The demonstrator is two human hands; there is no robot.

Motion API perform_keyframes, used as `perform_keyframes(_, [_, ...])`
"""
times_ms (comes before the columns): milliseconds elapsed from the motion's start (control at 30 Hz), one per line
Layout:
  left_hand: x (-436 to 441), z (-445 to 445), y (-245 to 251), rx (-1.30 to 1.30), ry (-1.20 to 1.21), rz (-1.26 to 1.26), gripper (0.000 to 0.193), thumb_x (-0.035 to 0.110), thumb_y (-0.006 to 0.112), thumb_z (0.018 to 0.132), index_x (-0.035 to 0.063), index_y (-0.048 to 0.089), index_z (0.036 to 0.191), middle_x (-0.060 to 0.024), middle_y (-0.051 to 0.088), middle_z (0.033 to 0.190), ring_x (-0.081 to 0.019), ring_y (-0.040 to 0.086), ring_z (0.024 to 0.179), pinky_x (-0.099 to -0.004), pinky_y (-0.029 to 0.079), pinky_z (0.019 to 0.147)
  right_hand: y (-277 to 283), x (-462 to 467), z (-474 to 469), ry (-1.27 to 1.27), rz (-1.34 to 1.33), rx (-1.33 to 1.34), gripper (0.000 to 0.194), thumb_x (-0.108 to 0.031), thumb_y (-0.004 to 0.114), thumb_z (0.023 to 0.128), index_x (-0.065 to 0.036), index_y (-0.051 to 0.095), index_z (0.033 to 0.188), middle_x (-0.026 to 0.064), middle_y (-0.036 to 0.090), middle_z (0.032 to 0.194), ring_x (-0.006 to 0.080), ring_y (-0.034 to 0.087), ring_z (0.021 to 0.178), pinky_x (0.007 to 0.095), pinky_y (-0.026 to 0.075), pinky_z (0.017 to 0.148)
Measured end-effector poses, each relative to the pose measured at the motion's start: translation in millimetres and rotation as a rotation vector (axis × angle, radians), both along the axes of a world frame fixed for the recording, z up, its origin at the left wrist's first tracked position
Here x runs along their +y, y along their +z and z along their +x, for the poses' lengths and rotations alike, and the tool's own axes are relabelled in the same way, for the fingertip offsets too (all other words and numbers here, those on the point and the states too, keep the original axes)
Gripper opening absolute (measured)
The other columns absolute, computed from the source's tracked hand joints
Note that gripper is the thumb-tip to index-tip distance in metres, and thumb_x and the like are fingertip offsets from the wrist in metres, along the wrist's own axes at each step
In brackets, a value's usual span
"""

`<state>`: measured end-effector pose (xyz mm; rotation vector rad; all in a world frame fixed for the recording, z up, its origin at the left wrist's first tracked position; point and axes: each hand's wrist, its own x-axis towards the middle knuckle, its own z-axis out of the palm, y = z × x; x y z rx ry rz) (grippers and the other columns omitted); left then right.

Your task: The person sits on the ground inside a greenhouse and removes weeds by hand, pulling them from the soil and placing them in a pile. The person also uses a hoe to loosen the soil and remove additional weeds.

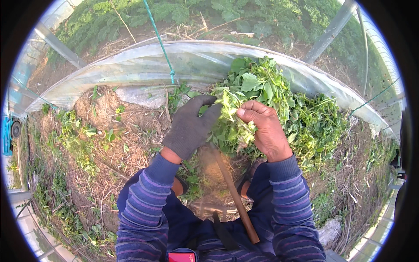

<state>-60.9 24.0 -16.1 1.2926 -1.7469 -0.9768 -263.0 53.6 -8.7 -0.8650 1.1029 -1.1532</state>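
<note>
My left hand, in a dark grey knit glove, grips the upper part of a plant stalk bearing spiny green burrs. Bare, my right hand pinches the same stalk between thumb and fingers, lower down and to the right. More burrs hang just under the right fingertips. Behind both hands lies a heap of pulled green plants. A wooden tool handle slants between my legs, its lower end by my lap; the head at its far end is hidden under the leaves.
A clear plastic sheet wall curves across the front, with leafy plants beyond it. A knotted green rope hangs before it. Dry stalks and weeds cover the soil at left. A blue wheeled object stands far left.
</note>
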Motion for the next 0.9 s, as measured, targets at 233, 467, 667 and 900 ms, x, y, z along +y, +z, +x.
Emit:
perform_keyframes(233, [2.3, 1.2, 4.5, -0.01, -0.007, 0.097, 0.033, 0.02, 0.063, 0.098, -0.0034, 0.064, 0.12, -0.0131, 0.069, 0.105, -0.0182, 0.065, 0.095, -0.0316, 0.051, 0.086, 3.0, 1.6, 3.7, 0.047, 0.026, -0.115, 0.012, -0.006, 0.072, 0.087, 0.001, 0.071, 0.097, 0.0026, 0.069, 0.087, 0.0098, 0.059, 0.084, 0.0251, 0.045, 0.078])
perform_keyframes(467, [4.4, -2.2, 7.2, 0.033, 0.0, 0.129, 0.03, 0.021, 0.063, 0.098, -0.0039, 0.065, 0.116, -0.0108, 0.067, 0.098, -0.0162, 0.062, 0.089, -0.0312, 0.05, 0.081, -0.7, -0.3, 5.2, 0.051, 0.132, -0.157, 0.011, -0.005, 0.074, 0.085, 0.0, 0.069, 0.093, 0.0024, 0.066, 0.087, 0.011, 0.057, 0.084, 0.0262, 0.044, 0.08])
perform_keyframes(667, [4.0, -2.0, 11.5, 0.037, -0.017, 0.126, 0.03, 0.022, 0.064, 0.098, -0.0044, 0.066, 0.113, -0.0085, 0.066, 0.094, -0.014, 0.06, 0.086, -0.0296, 0.049, 0.078, -0.6, 1.9, 7.9, 0.057, 0.138, -0.268, 0.009, -0.002, 0.072, 0.084, -0.001, 0.069, 0.093, 0.0034, 0.067, 0.09, 0.0134, 0.058, 0.092, 0.028, 0.043, 0.086])
perform_keyframes(900, [4.2, -2.1, 14.5, 0.085, -0.029, 0.197, 0.031, 0.023, 0.066, 0.097, -0.0042, 0.066, 0.112, -0.0073, 0.066, 0.092, -0.0125, 0.059, 0.084, -0.0285, 0.049, 0.077, -7.2, 1.8, 7.1, 0.089, 0.176, -0.242, 0.006, -0.004, 0.071, 0.084, 0.0, 0.07, 0.089, 0.0043, 0.069, 0.091, 0.0132, 0.06, 0.093, 0.0279, 0.043, 0.086])
